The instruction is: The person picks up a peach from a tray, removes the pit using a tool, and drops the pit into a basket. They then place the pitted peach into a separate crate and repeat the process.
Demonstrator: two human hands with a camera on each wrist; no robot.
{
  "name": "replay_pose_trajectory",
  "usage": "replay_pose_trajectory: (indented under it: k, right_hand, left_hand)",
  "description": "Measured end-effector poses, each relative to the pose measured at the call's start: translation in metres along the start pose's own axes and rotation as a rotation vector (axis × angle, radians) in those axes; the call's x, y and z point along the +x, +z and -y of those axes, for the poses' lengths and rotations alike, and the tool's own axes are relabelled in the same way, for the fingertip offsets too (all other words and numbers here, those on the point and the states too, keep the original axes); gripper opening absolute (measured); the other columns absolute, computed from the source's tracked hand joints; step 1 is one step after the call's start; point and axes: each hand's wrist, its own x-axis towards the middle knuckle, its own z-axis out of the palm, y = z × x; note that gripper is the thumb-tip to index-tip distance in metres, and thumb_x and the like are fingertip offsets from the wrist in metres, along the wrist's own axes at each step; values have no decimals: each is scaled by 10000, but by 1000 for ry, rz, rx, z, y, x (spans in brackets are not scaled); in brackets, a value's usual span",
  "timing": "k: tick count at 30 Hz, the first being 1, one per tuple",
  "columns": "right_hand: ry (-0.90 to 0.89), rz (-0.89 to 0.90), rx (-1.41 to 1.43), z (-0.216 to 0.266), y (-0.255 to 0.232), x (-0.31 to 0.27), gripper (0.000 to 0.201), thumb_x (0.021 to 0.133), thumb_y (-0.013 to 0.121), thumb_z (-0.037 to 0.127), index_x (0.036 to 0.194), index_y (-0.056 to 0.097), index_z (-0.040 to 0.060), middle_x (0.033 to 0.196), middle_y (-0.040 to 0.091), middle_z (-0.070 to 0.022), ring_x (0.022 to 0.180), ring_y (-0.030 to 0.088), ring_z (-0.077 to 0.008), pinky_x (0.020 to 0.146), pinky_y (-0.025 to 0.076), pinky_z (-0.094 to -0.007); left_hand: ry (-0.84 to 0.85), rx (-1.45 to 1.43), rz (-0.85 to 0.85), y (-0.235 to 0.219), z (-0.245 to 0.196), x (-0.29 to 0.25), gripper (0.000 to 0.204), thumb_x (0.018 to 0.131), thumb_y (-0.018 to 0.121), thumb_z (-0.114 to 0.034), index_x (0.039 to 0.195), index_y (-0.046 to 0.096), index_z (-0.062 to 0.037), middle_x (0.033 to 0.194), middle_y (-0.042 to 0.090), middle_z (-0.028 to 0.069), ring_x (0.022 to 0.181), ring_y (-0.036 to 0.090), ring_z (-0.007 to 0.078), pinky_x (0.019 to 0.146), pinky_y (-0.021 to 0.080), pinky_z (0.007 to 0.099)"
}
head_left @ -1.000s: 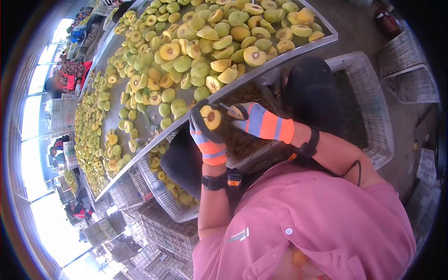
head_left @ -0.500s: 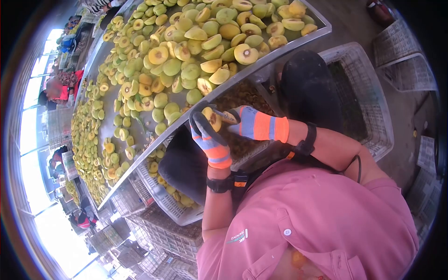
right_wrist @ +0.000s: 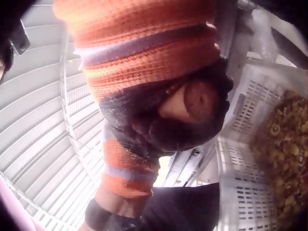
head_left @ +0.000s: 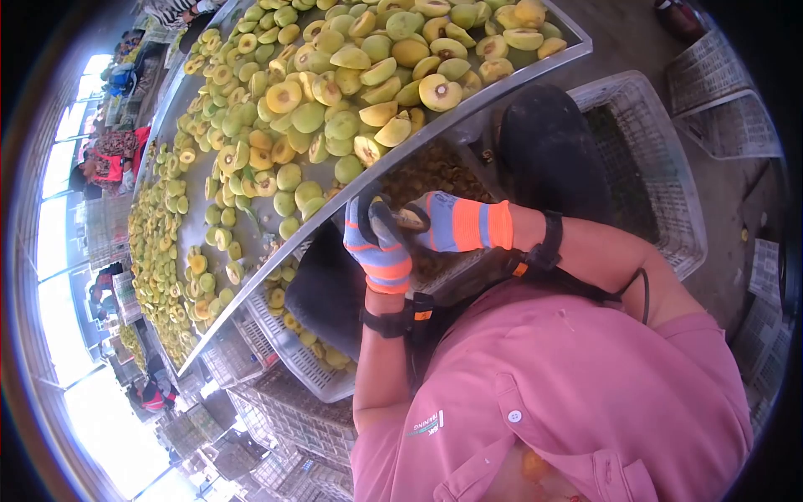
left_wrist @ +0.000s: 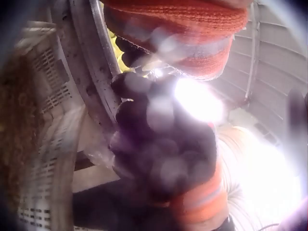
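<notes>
My left hand (head_left: 378, 247), in a striped glove with a dark palm, is curled around a halved yellow-green stone fruit that looks like a peach. The gloved fingers hide nearly all of it now. Close against it, my right hand (head_left: 456, 222) grips a wooden-handled tool (head_left: 411, 219); the round end of its handle (right_wrist: 199, 101) shows in the right wrist view. The tool's metal tip is hidden at the fruit. Both hands are just off the metal table edge (head_left: 468, 105), above a white crate (right_wrist: 243, 168) holding small brownish-yellow pieces.
Many fruit halves (head_left: 335, 100) cover the metal-rimmed table. Another crate with fruit (head_left: 322, 347) stands below the rim, left of my legs. A white crate (head_left: 682, 209) sits right of my knee, and more crates (head_left: 728, 100) stand beyond. Other people (head_left: 109, 163) are at the far left.
The tool in my right hand has moved left to the fruit. My left fingers have closed over the fruit half, and its cut face has turned out of sight.
</notes>
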Motion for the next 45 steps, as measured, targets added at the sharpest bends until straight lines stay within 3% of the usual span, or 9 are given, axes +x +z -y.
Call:
replay_pose_trajectory:
  k: [5, 10, 17, 22, 25, 27, 32, 37, 45]
  right_hand:
    - [25, 107, 97, -19, 5, 7, 249, 813, 642, 229, 891, 656, -7, 710, 644, -202, 612, 633, -355, 557, 488, -412]
    - [254, 250, 260, -9, -1, 7, 317, 829, 668, 312, 828, 656, -5, 601, 584, -100, 364, 520, -243, 331, 377, -368]
    - [174, 228, 348, -9, -5, 0, 331, 772, 738, 338, 851, 698, 20, 658, 611, -62, 581, 606, -153, 505, 471, -343]
    - [276, 174, 195, -2, -7, -11, 371, 756, 752, 344, 976, 706, 49, 759, 684, -53, 691, 636, -154, 611, 510, -343]
    - [-284, 63, 185, -90, 37, 14, 285, 853, 707, 258, 1065, 685, 69, 1015, 711, -95, 904, 634, -150, 836, 515, -334]
    - [93, 242, 223, -3, -10, -12, 291, 859, 707, 187, 1119, 676, 60, 987, 694, -27, 933, 591, -88, 837, 502, -298]
    - [70, 355, 393, 1, -7, -14, 309, 839, 700, 140, 1126, 663, 32, 936, 688, 3, 883, 608, -94, 791, 505, -290]
    - [198, 516, 570, 27, -21, -25, 312, 808, 680, 112, 1112, 647, 50, 927, 654, -4, 828, 603, -106, 735, 495, -269]
    - [353, 742, 1283, 8, -18, -48, 167, 926, 607, 162, 1039, 573, 44, 712, 555, -15, 558, 542, -146, 496, 433, -285]
  left_hand:
    - [-417, -240, 102, -13, 2, 9, 220, 985, 492, -121, 1009, 646, 34, 878, 640, 31, 789, 570, 120, 689, 475, 275]
    - [-15, 183, 151, -10, 0, 11, 187, 957, 473, -65, 951, 640, 20, 825, 605, 43, 762, 554, 137, 688, 465, 281]
    - [-127, -39, -50, 4, -8, -7, 178, 933, 495, -52, 1005, 634, 32, 837, 615, 112, 762, 577, 183, 708, 477, 301]
    - [86, 201, 234, -18, -1, -10, 211, 824, 589, -11, 1029, 633, 10, 879, 621, 156, 788, 624, 293, 681, 509, 376]
    - [409, 535, 252, -17, -14, -8, 270, 731, 641, -62, 995, 617, -13, 881, 608, 187, 806, 607, 386, 657, 513, 460]
    - [120, 305, 107, -9, -31, -10, 197, 795, 620, -53, 985, 639, -3, 905, 628, 204, 835, 620, 402, 725, 518, 431]
    - [-393, 162, 228, -15, -30, -6, 175, 904, 590, -168, 994, 645, -28, 853, 678, 157, 798, 669, 307, 714, 512, 347]
    - [-252, -68, 557, -38, -46, 9, 167, 927, 536, -138, 989, 649, -31, 802, 660, 49, 765, 588, 112, 722, 498, 305]
    - [-152, -406, 196, -21, -69, -16, 225, 907, 507, -62, 1091, 620, 3, 947, 630, 65, 883, 590, 130, 772, 511, 307]
